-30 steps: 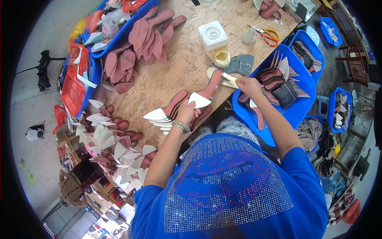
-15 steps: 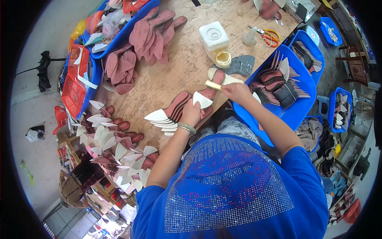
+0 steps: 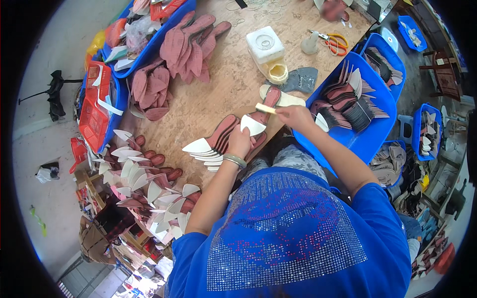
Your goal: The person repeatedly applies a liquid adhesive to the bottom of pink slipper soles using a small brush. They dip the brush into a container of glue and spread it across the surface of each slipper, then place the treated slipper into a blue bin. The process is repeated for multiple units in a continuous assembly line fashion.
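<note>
Two risks: insole could skid if your left fingers, gripping white tip, slacken; pale stick could slip if your right fingers, pinching it, loosen.

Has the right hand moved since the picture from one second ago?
Yes: against the white container on the table, the right hand has shifted left and slightly down the picture.

Reddish piece I get only blurred from here, worktop and blue basket cut off at top, blue shirt at bottom, light stick partly hidden by the right grip
</note>
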Tool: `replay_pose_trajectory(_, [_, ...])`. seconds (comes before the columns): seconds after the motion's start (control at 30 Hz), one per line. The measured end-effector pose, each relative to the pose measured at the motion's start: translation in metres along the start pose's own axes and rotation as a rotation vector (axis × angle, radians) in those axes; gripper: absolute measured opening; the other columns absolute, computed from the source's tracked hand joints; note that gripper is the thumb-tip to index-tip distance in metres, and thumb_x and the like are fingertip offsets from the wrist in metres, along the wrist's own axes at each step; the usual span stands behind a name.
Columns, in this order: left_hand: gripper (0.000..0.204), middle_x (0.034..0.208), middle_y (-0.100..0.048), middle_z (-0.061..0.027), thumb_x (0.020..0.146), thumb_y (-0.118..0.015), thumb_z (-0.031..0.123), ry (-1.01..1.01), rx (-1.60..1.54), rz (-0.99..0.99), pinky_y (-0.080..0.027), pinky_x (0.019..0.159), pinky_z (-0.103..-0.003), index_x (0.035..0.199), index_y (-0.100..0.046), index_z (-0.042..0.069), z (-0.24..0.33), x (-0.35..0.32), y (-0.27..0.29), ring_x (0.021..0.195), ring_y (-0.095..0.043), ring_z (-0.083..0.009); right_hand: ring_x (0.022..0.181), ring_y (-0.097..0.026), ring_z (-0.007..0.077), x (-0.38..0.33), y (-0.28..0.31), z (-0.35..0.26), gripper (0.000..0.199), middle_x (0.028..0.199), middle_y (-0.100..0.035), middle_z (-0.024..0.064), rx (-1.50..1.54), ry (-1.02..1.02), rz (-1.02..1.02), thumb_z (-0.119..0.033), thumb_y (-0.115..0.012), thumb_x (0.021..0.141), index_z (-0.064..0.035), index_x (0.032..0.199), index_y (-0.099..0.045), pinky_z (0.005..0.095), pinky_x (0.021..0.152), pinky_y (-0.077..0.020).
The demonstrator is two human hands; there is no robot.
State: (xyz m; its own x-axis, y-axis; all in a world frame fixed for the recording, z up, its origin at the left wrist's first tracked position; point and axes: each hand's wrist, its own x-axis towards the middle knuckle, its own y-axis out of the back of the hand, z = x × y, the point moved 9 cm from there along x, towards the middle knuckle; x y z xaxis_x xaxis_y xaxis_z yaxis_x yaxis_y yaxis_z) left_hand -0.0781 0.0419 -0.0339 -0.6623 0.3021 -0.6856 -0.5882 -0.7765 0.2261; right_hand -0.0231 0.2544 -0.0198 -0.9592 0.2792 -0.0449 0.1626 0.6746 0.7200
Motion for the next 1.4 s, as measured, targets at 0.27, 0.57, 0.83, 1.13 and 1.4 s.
replay_pose_trajectory(0.27, [0.021, 0.062, -0.057, -0.0075, 0.09, -0.04, 0.015, 0.005, -0.032, -0.01, -0.036, 0.038, -0.025, 0.093, -0.052, -0.002, 0.016, -0.007, 0.003, 0.042, -0.046, -0.0096, 0.067, -0.066, 0.028, 0.039, 0.025, 0.031, 0.02, 0.076, -0.067, 0.0109, -0.217, 0.05, 0.072, -0.029, -0.059, 0.081, -0.0154, 0.087, -0.072, 0.0406, 0.061, -0.0528])
replay_pose_trajectory(0.57, [0.017, 0.063, -0.057, -0.0064, 0.089, -0.042, 0.013, 0.103, -0.258, -0.034, -0.035, 0.041, -0.022, 0.088, -0.053, 0.001, 0.006, -0.006, 0.005, 0.046, -0.046, -0.0077, 0.07, -0.066, 0.0282, -0.002, 0.031, 0.042, 0.017, 0.079, -0.068, 0.011, -0.134, -0.055, 0.129, -0.025, -0.062, 0.081, -0.0129, 0.088, -0.072, 0.0389, 0.063, -0.0532])
replay_pose_trajectory(0.83, [0.017, 0.063, -0.057, -0.0055, 0.091, -0.042, 0.014, 0.176, -0.327, -0.048, -0.034, 0.041, -0.021, 0.089, -0.053, 0.001, -0.002, -0.002, 0.003, 0.046, -0.045, -0.0069, 0.068, -0.067, 0.0249, -0.067, 0.001, 0.006, 0.016, 0.081, -0.069, 0.0117, 0.197, -0.096, 0.01, -0.021, -0.068, 0.08, -0.0089, 0.09, -0.072, 0.034, 0.063, -0.0524])
replay_pose_trajectory(1.13, [0.021, 0.063, -0.056, -0.0058, 0.092, -0.041, 0.014, 0.072, -0.164, -0.059, -0.036, 0.04, -0.022, 0.099, -0.052, -0.002, 0.004, -0.006, 0.0, 0.045, -0.045, -0.0079, 0.041, -0.029, 0.0022, -0.067, -0.021, 0.021, 0.021, 0.056, -0.042, -0.0091, 1.229, -0.751, -0.174, -0.018, -0.063, 0.088, -0.0026, 0.102, -0.067, 0.0205, 0.038, -0.0187])
replay_pose_trajectory(1.4, [0.022, 0.063, -0.057, -0.009, 0.092, -0.041, 0.014, 0.018, -0.12, 0.009, -0.037, 0.04, -0.024, 0.1, -0.051, -0.004, 0.002, -0.008, -0.006, 0.043, -0.046, -0.0109, 0.073, -0.066, 0.0315, -0.018, -0.022, -0.04, 0.021, 0.081, -0.067, 0.0147, 0.029, -0.064, -0.091, -0.027, -0.063, 0.081, -0.0138, 0.096, -0.071, 0.0405, 0.063, -0.0521])
